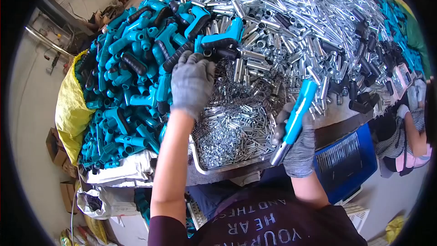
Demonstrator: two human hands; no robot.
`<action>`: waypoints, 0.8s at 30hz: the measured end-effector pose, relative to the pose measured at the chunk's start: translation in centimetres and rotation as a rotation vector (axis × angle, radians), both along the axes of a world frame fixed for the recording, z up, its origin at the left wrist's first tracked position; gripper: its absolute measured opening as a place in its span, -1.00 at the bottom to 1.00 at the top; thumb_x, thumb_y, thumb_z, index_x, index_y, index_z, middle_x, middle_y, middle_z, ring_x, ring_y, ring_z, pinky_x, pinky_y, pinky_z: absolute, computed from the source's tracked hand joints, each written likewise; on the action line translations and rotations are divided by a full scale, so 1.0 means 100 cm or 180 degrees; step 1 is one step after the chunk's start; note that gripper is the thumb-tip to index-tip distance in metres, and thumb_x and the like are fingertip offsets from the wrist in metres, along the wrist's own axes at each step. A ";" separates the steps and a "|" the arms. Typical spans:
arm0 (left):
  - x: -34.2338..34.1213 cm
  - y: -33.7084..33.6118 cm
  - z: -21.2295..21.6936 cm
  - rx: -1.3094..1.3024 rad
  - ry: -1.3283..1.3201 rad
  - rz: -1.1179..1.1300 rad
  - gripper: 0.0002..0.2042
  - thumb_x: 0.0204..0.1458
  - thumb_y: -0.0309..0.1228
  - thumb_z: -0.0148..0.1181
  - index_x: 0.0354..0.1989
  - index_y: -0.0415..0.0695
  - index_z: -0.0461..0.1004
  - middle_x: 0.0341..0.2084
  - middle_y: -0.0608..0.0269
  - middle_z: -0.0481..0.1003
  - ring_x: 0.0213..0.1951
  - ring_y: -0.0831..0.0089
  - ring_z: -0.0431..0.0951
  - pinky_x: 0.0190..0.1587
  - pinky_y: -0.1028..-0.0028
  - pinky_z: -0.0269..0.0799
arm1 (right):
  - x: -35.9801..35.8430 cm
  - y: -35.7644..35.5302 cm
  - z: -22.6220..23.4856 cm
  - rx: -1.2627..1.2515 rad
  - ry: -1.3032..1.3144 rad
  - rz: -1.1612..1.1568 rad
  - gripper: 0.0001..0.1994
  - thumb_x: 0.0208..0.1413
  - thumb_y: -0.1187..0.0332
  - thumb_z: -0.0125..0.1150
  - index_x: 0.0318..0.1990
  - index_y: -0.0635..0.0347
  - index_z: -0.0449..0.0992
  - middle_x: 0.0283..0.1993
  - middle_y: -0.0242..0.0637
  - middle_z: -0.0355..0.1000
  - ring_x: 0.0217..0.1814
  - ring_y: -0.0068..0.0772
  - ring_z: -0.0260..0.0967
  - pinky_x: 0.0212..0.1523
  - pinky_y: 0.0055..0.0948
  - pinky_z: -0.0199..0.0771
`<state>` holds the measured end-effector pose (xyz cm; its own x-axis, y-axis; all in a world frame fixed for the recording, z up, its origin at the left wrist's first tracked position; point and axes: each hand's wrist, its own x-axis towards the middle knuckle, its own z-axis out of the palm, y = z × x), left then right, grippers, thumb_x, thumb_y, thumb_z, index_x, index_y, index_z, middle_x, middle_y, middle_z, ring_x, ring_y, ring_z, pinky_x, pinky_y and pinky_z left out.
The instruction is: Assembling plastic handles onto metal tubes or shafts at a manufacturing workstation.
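Right hand (298, 143) grip closed round teal handle (298, 109); left hand (192, 82) spread on teal handle pile (132, 86).

The gloved left hand (192, 82) reaches into teal handles (132, 86); the right hand (298, 143) grips a teal-sleeved tool (295, 120).

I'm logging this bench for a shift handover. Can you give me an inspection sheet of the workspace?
Surface: table, almost wholly covered.
Job's things: teal handle with metal tip; pile of teal T-handles; metal tray of small silver parts.
Clutter: heap of silver tubes; black sleeves.
Grippers: left hand, gloved, reaching at the T-handles; right hand, gloved, gripping the teal handle.
Cables: nothing seen.
Surroundings: yellow sack; blue crate; cardboard boxes; another person seated.
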<state>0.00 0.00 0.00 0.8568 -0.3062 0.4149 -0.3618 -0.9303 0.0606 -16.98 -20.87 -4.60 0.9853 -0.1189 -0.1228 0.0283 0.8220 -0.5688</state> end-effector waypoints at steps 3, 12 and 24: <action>0.034 0.011 -0.011 0.1089 0.0138 0.0155 -0.67 0.15 -0.20 -0.09 -0.20 -0.03 0.61 0.05 0.27 0.47 0.25 0.15 0.26 0.27 -0.07 0.02 | -0.006 0.014 0.001 -0.0005 0.0211 0.0312 -0.49 0.18 -0.08 0.08 0.00 0.20 0.35 -0.32 -0.26 0.43 -0.46 -0.48 0.43 -0.51 -0.48 0.48; -0.015 0.015 0.003 -0.3196 0.0818 -0.0663 -0.69 0.16 -0.25 0.14 -0.09 -0.24 0.53 -0.09 0.26 0.52 -0.11 0.43 0.49 0.05 0.40 0.35 | -0.012 -0.002 -0.010 -0.0853 0.0364 0.0406 -0.47 0.13 -0.10 0.13 0.00 0.20 0.37 -0.40 -0.30 0.43 -0.54 -0.52 0.39 -0.60 -0.53 0.41; -0.118 0.020 0.014 -0.4143 0.2166 -0.0382 -0.69 0.22 -0.23 0.09 -0.03 -0.21 0.48 -0.43 0.38 0.48 -0.49 0.68 0.38 -0.44 0.63 0.32 | -0.014 0.028 -0.004 -0.0777 0.0192 0.1964 -0.43 0.11 -0.07 0.19 0.02 0.27 0.36 -0.39 -0.26 0.45 -0.55 -0.51 0.40 -0.57 -0.53 0.44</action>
<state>-11.81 2.04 1.38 0.9923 -0.1230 -0.0159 0.0091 -0.0556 0.9984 -18.43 -18.06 -5.01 0.8738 0.4332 -0.2209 -0.4437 0.5247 -0.7265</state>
